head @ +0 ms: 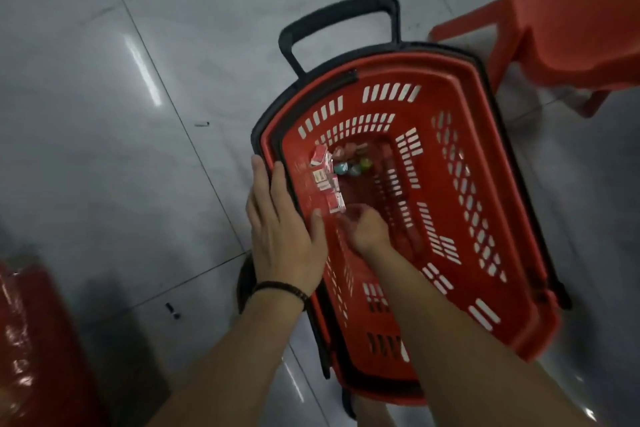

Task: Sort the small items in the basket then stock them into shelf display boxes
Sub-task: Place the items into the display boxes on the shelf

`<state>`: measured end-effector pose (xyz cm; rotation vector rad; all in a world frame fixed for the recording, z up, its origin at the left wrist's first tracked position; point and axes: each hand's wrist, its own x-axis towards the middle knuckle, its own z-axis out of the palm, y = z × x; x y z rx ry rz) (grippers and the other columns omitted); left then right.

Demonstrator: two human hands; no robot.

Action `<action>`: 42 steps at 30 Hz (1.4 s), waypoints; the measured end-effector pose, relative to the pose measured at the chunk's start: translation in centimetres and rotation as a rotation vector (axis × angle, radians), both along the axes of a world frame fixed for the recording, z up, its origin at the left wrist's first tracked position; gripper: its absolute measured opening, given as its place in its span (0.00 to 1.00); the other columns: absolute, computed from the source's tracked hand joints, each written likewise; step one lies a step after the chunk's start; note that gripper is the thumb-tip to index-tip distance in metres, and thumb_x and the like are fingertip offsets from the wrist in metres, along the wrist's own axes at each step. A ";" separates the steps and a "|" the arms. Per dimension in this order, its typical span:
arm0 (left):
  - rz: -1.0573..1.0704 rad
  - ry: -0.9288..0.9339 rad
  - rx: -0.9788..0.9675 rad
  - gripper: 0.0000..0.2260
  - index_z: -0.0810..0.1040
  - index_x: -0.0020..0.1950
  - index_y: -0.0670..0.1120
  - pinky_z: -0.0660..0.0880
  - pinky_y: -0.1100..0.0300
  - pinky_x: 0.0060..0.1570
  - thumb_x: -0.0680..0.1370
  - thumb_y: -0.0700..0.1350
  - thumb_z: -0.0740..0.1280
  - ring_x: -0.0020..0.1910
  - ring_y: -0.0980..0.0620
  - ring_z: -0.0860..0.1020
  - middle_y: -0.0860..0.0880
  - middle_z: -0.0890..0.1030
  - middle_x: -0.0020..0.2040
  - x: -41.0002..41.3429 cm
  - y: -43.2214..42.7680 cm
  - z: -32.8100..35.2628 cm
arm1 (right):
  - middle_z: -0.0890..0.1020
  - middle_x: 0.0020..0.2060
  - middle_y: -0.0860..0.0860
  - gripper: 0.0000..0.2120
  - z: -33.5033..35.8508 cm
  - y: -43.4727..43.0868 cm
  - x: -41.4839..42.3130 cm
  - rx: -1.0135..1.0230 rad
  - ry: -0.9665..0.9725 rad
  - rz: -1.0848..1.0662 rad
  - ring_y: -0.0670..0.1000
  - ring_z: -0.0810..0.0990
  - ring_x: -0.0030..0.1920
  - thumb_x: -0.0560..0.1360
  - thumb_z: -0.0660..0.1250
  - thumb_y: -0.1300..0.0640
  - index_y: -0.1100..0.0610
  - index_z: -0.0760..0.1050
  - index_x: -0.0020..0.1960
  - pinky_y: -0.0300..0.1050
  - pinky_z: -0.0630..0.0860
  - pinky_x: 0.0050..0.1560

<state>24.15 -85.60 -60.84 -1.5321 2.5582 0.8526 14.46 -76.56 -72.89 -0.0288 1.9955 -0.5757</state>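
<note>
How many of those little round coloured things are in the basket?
3 visible: teal one, greyish one beside it, green one just beyond, clustered on the basket floor by the red-and-white packets. Blur may hide more.

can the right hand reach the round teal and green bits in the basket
Probably yes: the right hand is inside the red plastic basket, and nothing covers the small round teal and green items; red-and-white packets lie beside them.
</note>
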 end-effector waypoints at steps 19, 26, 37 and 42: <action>-0.032 0.122 -0.031 0.41 0.50 0.85 0.47 0.54 0.80 0.66 0.79 0.45 0.71 0.78 0.69 0.42 0.50 0.42 0.86 1.0 0.3 -2.2 | 0.88 0.40 0.50 0.22 -7.3 -2.1 2.1 0.031 0.017 -0.337 0.53 0.87 0.47 0.73 0.72 0.36 0.57 0.85 0.46 0.47 0.80 0.50; -0.008 -0.180 0.121 0.34 0.50 0.84 0.52 0.67 0.47 0.74 0.83 0.59 0.61 0.80 0.44 0.55 0.53 0.37 0.85 -0.6 -0.1 2.3 | 0.85 0.42 0.45 0.15 6.7 1.5 2.9 -0.118 0.230 -0.311 0.41 0.83 0.43 0.74 0.76 0.41 0.50 0.81 0.51 0.44 0.79 0.47; 0.447 0.518 0.949 0.11 0.85 0.55 0.52 0.82 0.43 0.59 0.81 0.57 0.70 0.54 0.47 0.87 0.47 0.88 0.52 -1.4 -1.8 34.7 | 0.80 0.49 0.40 0.19 43.9 -0.5 0.6 -0.551 0.614 0.018 0.40 0.80 0.48 0.71 0.81 0.46 0.45 0.76 0.56 0.41 0.81 0.47; 0.419 0.754 0.767 0.09 0.82 0.59 0.42 0.84 0.49 0.51 0.84 0.45 0.68 0.50 0.39 0.85 0.38 0.86 0.53 5.5 -3.7 48.7 | 0.80 0.52 0.42 0.16 58.3 -2.0 3.4 -0.905 0.600 0.306 0.45 0.81 0.51 0.73 0.80 0.52 0.50 0.80 0.57 0.42 0.80 0.47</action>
